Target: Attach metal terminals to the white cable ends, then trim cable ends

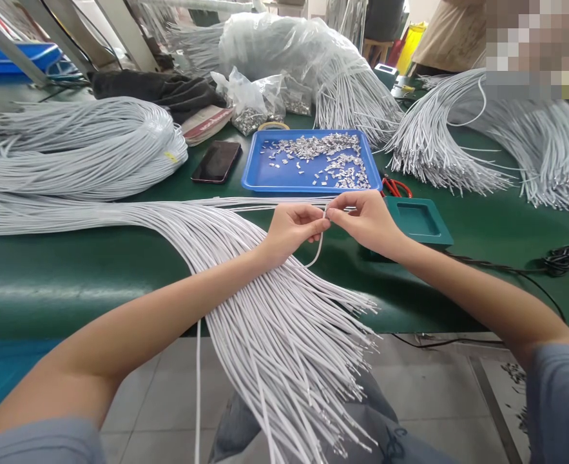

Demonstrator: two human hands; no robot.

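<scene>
My left hand and my right hand meet over the green table, fingertips pinched together on a single white cord that loops down below them. What sits at the pinch is too small to make out. Under my left forearm a thick bundle of white cords fans off the table's front edge toward my lap. Just behind my hands lies a blue tray scattered with several small metal clips.
A black phone lies left of the tray. Coiled cord bundles fill the left, more cords the right. A teal block and red-handled scissors sit by my right hand. Bags of clips stand behind. Another person sits at far right.
</scene>
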